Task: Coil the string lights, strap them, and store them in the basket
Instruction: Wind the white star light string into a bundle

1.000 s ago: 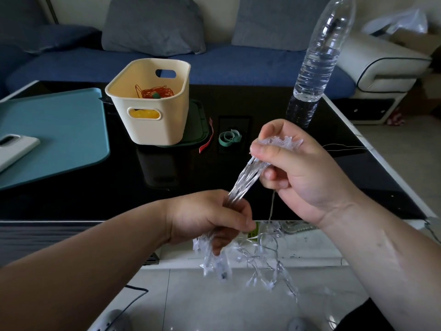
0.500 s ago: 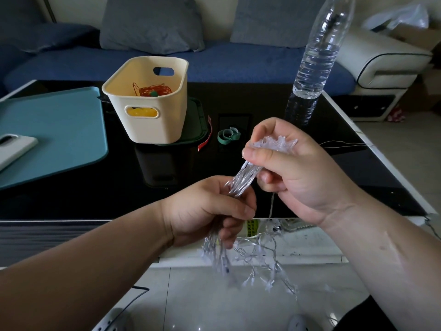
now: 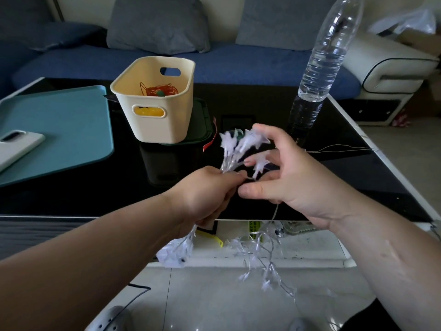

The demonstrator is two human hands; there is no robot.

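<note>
I hold a clear string of star-shaped lights over the near edge of the black table. My left hand grips the gathered bundle at its middle, with stars fanning out above the fist and a clump hanging below it. My right hand sits just to the right with fingers spread, touching the upper stars. A loose tangle of lights dangles beneath both hands. The cream basket stands at the back left with a red coil inside. A green strap peeks out behind the stars.
A clear water bottle stands at the back right of the table. A teal mat with a white phone lies on the left. A red strip lies by the basket's dark green tray. A thin wire trails right.
My right hand let go of the bundle's top and spread its fingers, so the stars fanned out. My left hand slid up the bundle toward the right hand.
</note>
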